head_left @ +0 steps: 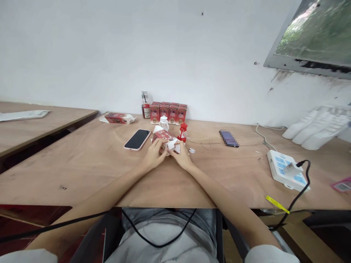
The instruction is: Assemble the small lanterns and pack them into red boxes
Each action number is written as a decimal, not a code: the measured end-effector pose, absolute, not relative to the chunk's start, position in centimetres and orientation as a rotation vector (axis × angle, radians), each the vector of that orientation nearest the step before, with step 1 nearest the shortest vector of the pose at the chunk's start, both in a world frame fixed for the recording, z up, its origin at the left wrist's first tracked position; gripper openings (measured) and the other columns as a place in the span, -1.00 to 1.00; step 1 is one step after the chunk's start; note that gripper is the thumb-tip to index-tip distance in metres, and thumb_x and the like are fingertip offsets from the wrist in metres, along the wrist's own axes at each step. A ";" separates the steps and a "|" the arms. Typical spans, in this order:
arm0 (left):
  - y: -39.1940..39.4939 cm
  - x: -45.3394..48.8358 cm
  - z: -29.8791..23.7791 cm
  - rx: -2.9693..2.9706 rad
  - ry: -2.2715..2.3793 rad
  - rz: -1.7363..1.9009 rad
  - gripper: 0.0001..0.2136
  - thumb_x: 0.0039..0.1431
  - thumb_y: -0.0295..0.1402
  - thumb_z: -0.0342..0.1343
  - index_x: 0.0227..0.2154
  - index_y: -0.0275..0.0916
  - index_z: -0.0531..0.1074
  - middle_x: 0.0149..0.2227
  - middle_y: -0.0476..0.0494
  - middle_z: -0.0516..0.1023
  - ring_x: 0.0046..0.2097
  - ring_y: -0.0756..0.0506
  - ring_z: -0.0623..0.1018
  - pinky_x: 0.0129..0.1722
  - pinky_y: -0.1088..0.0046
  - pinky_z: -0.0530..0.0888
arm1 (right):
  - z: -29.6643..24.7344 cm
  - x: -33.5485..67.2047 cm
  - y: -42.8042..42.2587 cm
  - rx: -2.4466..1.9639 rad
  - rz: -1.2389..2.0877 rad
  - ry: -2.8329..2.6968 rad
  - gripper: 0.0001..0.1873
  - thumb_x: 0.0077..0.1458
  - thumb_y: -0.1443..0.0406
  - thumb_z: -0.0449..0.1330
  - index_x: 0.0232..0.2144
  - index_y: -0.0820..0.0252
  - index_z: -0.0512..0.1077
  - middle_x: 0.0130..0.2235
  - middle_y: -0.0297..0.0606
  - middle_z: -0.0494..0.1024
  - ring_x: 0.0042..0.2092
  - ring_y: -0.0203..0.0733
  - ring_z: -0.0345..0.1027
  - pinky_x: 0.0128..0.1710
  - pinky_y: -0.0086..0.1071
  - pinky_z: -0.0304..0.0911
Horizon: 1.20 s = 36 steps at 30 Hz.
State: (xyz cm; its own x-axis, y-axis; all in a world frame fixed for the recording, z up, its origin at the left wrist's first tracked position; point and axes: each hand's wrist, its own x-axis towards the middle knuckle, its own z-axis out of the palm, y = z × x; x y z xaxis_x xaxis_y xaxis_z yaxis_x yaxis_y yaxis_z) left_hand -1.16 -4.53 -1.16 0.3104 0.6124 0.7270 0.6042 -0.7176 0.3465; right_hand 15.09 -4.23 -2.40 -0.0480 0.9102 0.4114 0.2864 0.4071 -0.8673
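A red printed carton [165, 135] with white inner flaps lies tilted in front of me, its flap end towards me. My left hand [154, 156] has its fingers curled on the carton's left side. On the other side, my right hand [182, 157] pinches at the white flap [171, 144]; the exact fingertip contact is partly hidden. Just behind the carton stands a small white lantern [163, 123]. A small red lantern [182, 132] stands to its right, close to my right hand. Beside that hand lies a small white cut-out piece [192, 150].
Several upright red boxes [172, 114] and a bottle [146, 108] stand against the wall. A flattened red carton [119, 118] lies left of them. Two phones, one pink-edged [137, 140] and one dark [229, 138], flank the hands. A power strip [286, 170] sits right.
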 end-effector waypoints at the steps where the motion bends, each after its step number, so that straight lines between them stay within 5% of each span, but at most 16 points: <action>1: -4.6 -1.1 -1.1 2.530 1.179 1.430 -0.74 0.20 -0.36 -0.04 -0.06 -0.26 0.31 -0.12 -0.22 0.45 -0.18 -0.08 0.49 -0.15 0.36 0.46 | -2.5 15.0 -4.2 -1.041 0.789 -1.557 -0.62 -0.10 0.20 0.23 -0.21 0.13 0.24 -0.20 -0.27 0.44 -0.22 -0.19 0.38 -0.19 -0.28 0.34; 6: -4.6 -0.9 -1.3 2.573 1.166 1.418 -0.66 0.15 -0.42 -0.03 0.01 -0.24 0.26 -0.04 -0.25 0.40 0.00 -0.15 0.44 0.02 0.25 0.41 | -3.2 15.0 -3.7 -0.943 0.785 -1.579 -0.45 -0.14 0.41 0.18 -0.03 0.09 0.21 -0.11 -0.27 0.45 -0.29 -0.27 0.44 -0.28 -0.35 0.42; 11: -4.7 -0.6 -1.5 2.589 1.393 1.329 -0.36 0.01 -0.44 0.07 0.20 -0.19 0.09 0.13 -0.33 0.20 0.18 -0.28 0.26 0.10 0.06 0.34 | -3.3 15.7 -3.6 -0.854 0.334 -1.896 -0.44 -0.03 0.52 0.01 0.03 0.07 0.25 0.13 -0.20 0.36 0.09 -0.17 0.33 0.05 -0.22 0.32; 14: -4.8 -0.6 -1.2 2.568 1.543 1.260 -0.38 0.04 -0.37 0.10 0.21 -0.11 0.12 0.14 -0.31 0.17 0.17 -0.31 0.27 0.03 0.05 0.38 | -3.4 15.7 -3.8 -0.763 0.151 -2.002 -0.46 0.06 0.51 -0.05 0.08 0.07 0.22 0.19 -0.21 0.31 0.22 -0.20 0.19 0.17 -0.18 0.20; 20: -4.5 -1.6 -0.4 2.710 1.529 1.290 -0.41 0.08 -0.20 0.12 0.20 -0.07 0.17 0.17 -0.27 0.19 0.16 -0.31 0.26 0.03 0.09 0.39 | -3.2 15.8 -3.6 -0.811 0.144 -1.903 -0.44 0.09 0.46 -0.03 0.16 0.12 0.16 0.12 -0.12 0.40 0.10 -0.14 0.35 0.07 -0.18 0.30; 29: -3.3 -2.8 -0.1 2.946 1.121 1.247 -0.58 0.19 -0.38 -0.06 0.12 -0.11 0.31 0.17 -0.23 0.30 0.19 -0.22 0.30 0.17 0.11 0.26 | -2.4 16.4 -3.0 -0.833 0.321 -1.678 -0.80 0.10 0.38 0.02 -0.25 0.19 0.42 -0.01 -0.05 0.40 0.04 -0.12 0.34 -0.08 -0.25 0.38; 36: -3.6 -2.6 -0.2 2.840 1.178 1.298 -0.62 0.25 -0.39 -0.17 0.11 -0.18 0.29 0.14 -0.28 0.31 0.16 -0.19 0.33 0.13 0.15 0.31 | -2.5 16.6 -3.2 -0.726 0.205 -1.874 -0.76 0.18 0.30 0.03 -0.15 0.12 0.44 0.08 -0.07 0.32 -0.10 -0.19 0.38 -0.06 -0.21 0.37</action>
